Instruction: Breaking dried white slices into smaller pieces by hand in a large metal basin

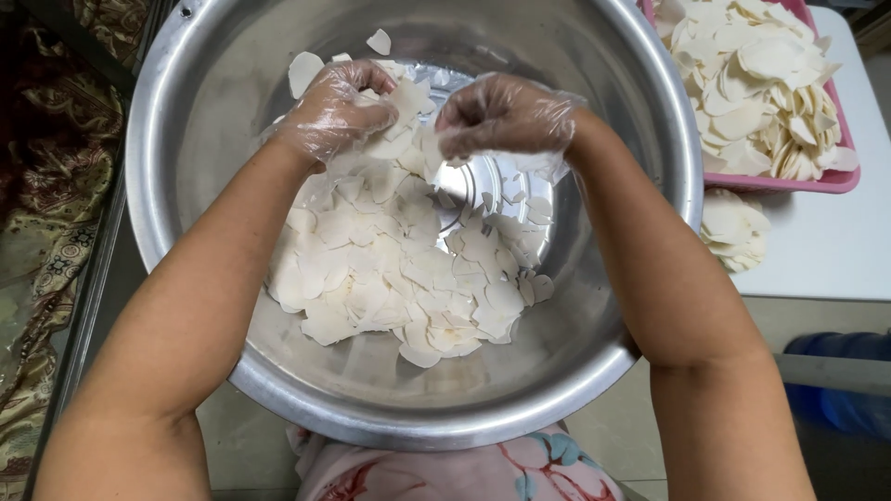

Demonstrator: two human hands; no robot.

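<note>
both gloved hands, the left hand [336, 113] and right hand [501, 116], pinch white slices [390, 269] over the steel bowl [186, 139] (glove plastic is slippery), so pieces could drop outside.

My left hand [336, 111] and right hand [503, 113], both in thin clear plastic gloves, curl fingers inward, forearms angled together.

Under our clear-gloved left hand [336, 109] and right hand [506, 113] we see creamy white slices [390, 269] in a shiny silver bowl [186, 139]. Right of our right hand sits a pink tray [840, 181] on a white table [826, 250]. Left of our left hand lies brown-and-green patterned cloth [46, 186].
</note>
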